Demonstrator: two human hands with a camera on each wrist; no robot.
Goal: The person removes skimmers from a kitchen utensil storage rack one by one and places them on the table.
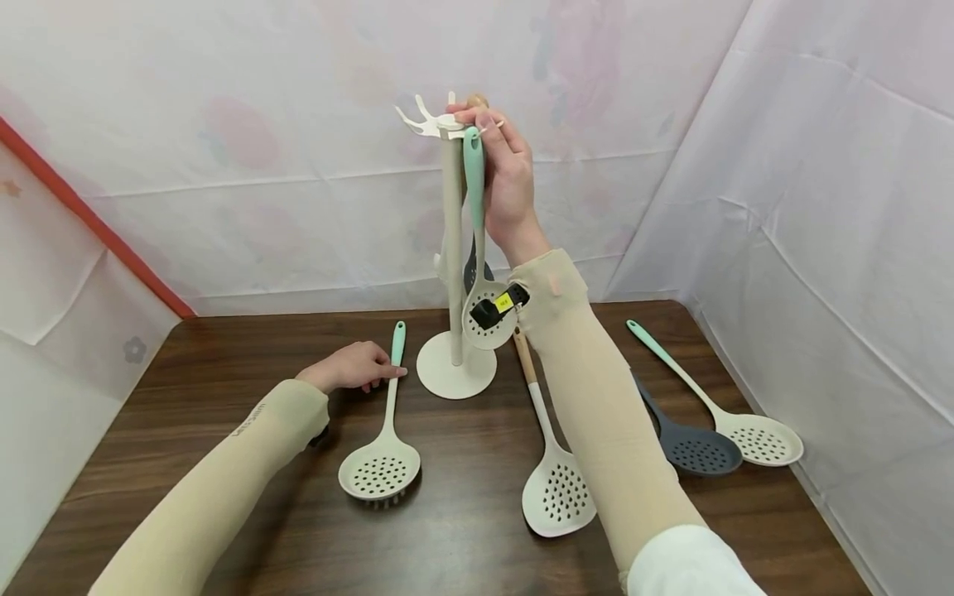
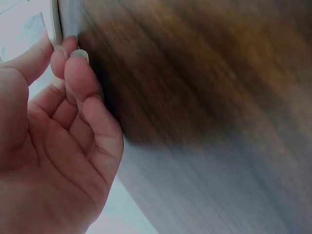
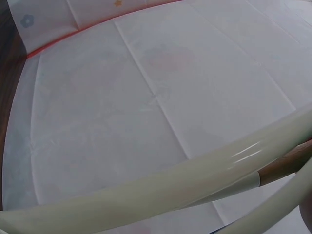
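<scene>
A mint-handled skimmer (image 1: 477, 248) is held upright against the pole of a cream utensil stand (image 1: 453, 248), its handle top gripped by the curled fingers of the right hand (image 1: 503, 174) just beside the hooks at the stand's top. Its perforated bowl hangs above the stand's round base. A second mint-handled skimmer (image 1: 383, 430) lies flat on the dark wooden table (image 1: 224, 372); its handle is touched near the tip by the relaxed, loosely extended fingers of the left hand (image 1: 354, 367).
</scene>
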